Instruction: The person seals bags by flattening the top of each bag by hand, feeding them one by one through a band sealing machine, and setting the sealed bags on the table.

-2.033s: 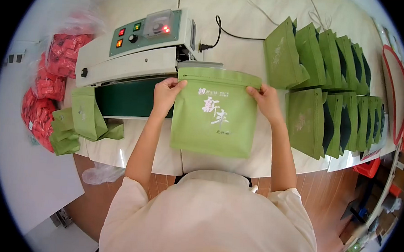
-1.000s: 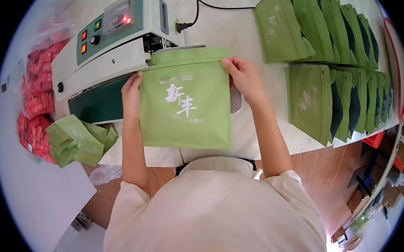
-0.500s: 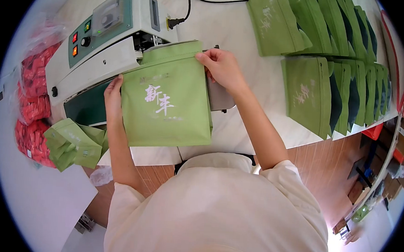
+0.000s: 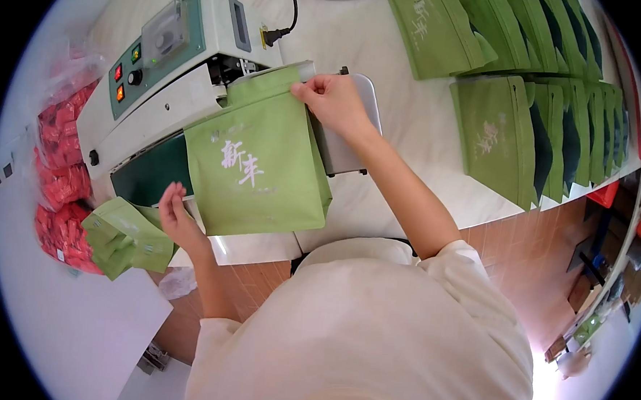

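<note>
Tabletop [image 4: 344, 27]: pale, marbled, under machine [image 4: 185, 88]
Right hand [image 4: 336, 107]: pinching green pouch [image 4: 257, 171] corner, machine's right end
Left hand [image 4: 181, 222]: loosely open, before machine
Standing pouches [image 4: 487, 140]: right of machine

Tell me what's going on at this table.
The right hand pinches the top right corner of a green bag with white lettering, whose top edge meets a white machine with a green control panel. The left hand is off that bag, beside some crumpled green bags. More green bags stand in two rows at right; red packets in clear plastic lie at far left.
</note>
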Motion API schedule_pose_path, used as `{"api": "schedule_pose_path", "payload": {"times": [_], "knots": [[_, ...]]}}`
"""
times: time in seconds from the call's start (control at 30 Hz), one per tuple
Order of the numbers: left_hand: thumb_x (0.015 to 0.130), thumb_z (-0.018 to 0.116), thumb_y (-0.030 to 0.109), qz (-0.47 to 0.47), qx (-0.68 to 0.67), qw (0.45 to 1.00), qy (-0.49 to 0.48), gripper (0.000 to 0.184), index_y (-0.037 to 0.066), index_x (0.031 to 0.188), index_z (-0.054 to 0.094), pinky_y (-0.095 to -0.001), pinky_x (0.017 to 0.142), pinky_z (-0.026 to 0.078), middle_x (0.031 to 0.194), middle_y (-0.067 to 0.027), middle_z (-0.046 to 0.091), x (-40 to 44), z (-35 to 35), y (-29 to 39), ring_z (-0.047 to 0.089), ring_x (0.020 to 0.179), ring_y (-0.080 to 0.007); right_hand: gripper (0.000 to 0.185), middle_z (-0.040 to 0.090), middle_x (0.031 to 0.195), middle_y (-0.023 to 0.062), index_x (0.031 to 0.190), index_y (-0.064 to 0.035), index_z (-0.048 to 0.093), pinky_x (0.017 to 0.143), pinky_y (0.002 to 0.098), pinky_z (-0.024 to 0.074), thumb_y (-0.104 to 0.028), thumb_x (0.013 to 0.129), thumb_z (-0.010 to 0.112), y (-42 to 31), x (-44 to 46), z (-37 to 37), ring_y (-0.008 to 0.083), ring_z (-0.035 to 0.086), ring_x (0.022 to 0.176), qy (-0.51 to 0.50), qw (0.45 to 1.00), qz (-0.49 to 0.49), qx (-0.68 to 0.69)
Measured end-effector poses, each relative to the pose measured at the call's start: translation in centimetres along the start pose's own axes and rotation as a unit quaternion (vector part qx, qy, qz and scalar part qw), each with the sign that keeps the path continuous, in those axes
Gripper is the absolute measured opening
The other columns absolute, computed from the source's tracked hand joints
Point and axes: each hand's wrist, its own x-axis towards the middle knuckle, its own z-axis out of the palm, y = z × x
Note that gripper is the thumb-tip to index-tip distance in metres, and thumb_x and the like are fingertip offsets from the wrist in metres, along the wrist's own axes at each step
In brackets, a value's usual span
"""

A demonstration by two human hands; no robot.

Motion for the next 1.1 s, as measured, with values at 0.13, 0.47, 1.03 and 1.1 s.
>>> {"api": "schedule_pose_path", "payload": {"times": [0.13, 0.47, 1.03, 1.1], "knots": [[0.093, 0.044, 0.006, -0.044, -0.084, 0.988, 0.120, 0.020, 0.000, 0.108, 0.056, -0.0265, 0.087, 0.045, 0.105, -0.0090, 0.059, -1.7, -2.2, -1.7, 0.056, 0.096, -0.0154, 0.032, 0.054, 0.056, 0.0024, 0.069, 0.0018, 0.061, 0.051, 0.0278, 0.0388, -0.027, 0.081, 0.065, -0.1, -0.1, 0.8, 0.0097, 0.045, 0.052, 0.000, 1.000, 0.001, -0.006], [0.093, 0.042, 0.010, -0.164, -0.132, 0.959, 0.190, 0.021, 0.006, 0.111, 0.052, -0.0264, 0.084, 0.042, 0.099, -0.0021, 0.055, -4.1, -4.1, -4.3, 0.052, 0.091, -0.0131, 0.030, 0.058, 0.059, 0.0075, 0.071, 0.0038, 0.062, 0.056, 0.0301, 0.0444, -0.024, 0.080, 0.065, -0.4, -0.6, 3.1, 0.0129, 0.051, 0.054, 0.029, 0.998, 0.011, 0.053], [0.092, 0.041, 0.011, -0.213, -0.152, 0.949, 0.178, 0.027, 0.009, 0.118, 0.046, -0.0289, 0.088, 0.040, 0.115, -0.0038, 0.054, -5.3, -3.8, -5.9, 0.051, 0.104, -0.0146, 0.029, 0.060, 0.058, 0.0088, 0.073, 0.0044, 0.065, 0.052, 0.0292, 0.0446, -0.024, 0.079, 0.067, 0.2, -0.2, 6.9, 0.0120, 0.051, 0.051, 0.046, 0.992, 0.016, 0.118], [0.091, 0.042, 0.011, -0.214, -0.145, 0.950, 0.175, 0.027, 0.009, 0.117, 0.047, -0.0282, 0.087, 0.040, 0.114, -0.0034, 0.054, -5.4, -4.1, -6.3, 0.051, 0.102, -0.0139, 0.029, 0.060, 0.058, 0.0088, 0.073, 0.0046, 0.065, 0.052, 0.0292, 0.0445, -0.024, 0.079, 0.067, 0.5, -0.1, 7.3, 0.0121, 0.051, 0.051, 0.045, 0.991, 0.016, 0.124]]}}
